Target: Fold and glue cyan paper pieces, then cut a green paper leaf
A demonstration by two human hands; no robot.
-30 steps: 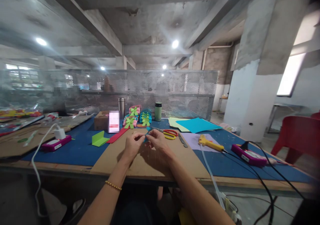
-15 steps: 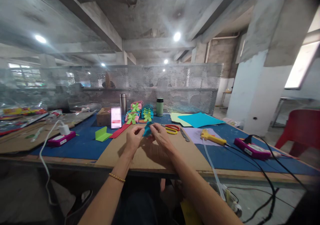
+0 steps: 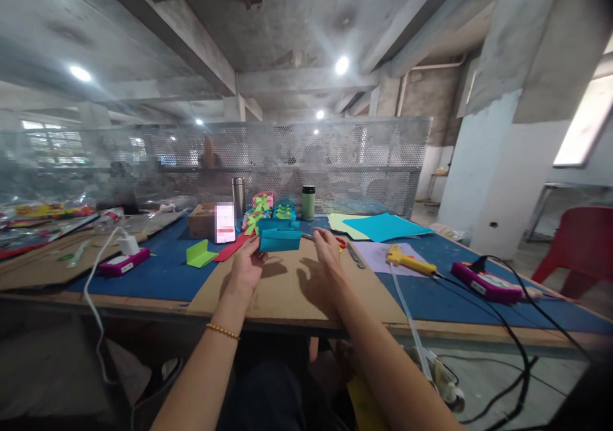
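My left hand [image 3: 248, 265] grips the left end of a folded piece of blue paper [image 3: 281, 240], thumb and fingers closed on its edge. The folded paper is held up above a brown cardboard sheet [image 3: 287, 297]. To its right, my right hand [image 3: 329, 253] is raised, apart from the paper, with its fingers loosely apart and nothing visible in them. Behind that hand lie scissors [image 3: 341, 244] with red and yellow handles, mostly covered by it. A grey-bladed knife [image 3: 355, 256] rests just right of them.
Paper boxes with green bows [image 3: 261, 205], a lit phone [image 3: 225, 222], a steel flask [image 3: 238, 195] and a green bottle [image 3: 308, 204] stand behind. At left lies folded green paper [image 3: 200, 254]. A yellow glue gun [image 3: 410, 262] and a purple power strip [image 3: 486, 284] with cables are at right.
My hands have moved apart. The blue paper, earlier pinched small between both hands, now shows its full length in my left hand alone; my right hand has let go and shifted right.
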